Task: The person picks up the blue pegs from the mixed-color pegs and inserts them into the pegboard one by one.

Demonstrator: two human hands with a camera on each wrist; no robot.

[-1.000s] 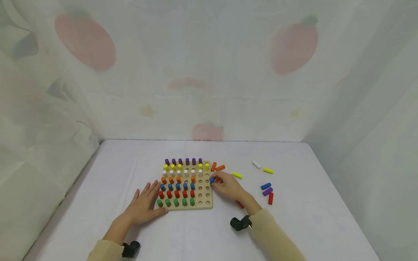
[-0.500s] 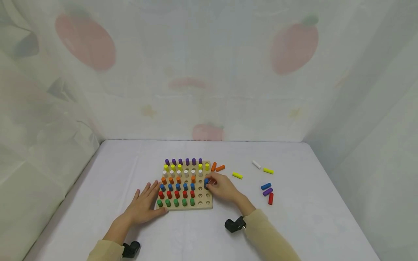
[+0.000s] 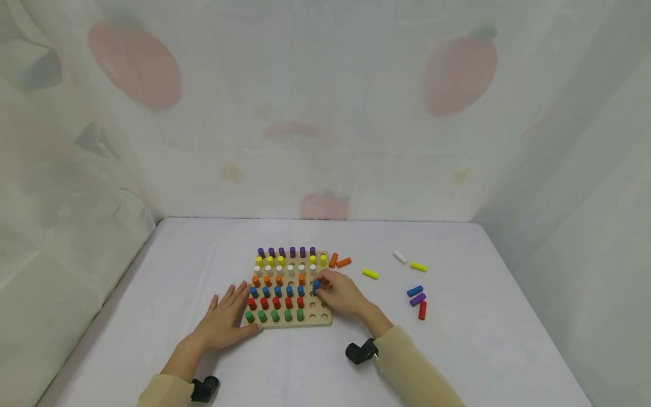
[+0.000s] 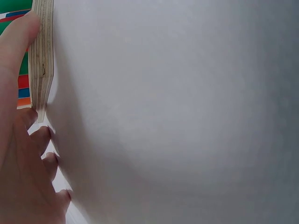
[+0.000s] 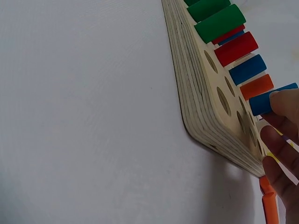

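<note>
A wooden pegboard (image 3: 318, 323) stands on the table with rows of coloured pegs upright in its holes. My right hand (image 3: 342, 294) pinches a blue peg (image 3: 316, 284) between thumb and fingertips over the board's right side. In the right wrist view this blue peg (image 5: 260, 104) is tilted, its lower end close above the holes; whether it touches the board I cannot tell. My left hand (image 3: 220, 323) lies at the board's left front corner with fingers spread and fairly straight. Its thumb (image 4: 21, 35) touches the board's edge in the left wrist view.
Two orange pegs (image 3: 343, 262) lie just right of the board's far corner. Further right are a yellow peg (image 3: 370, 273), a white peg (image 3: 399, 257) and another yellow one. A blue peg (image 3: 415, 291), a purple peg (image 3: 417, 299) and a red peg (image 3: 422, 310) lie close together.
My right hand has moved left with the blue peg, from the board's right edge to over its holes. The left hand stays in place.
</note>
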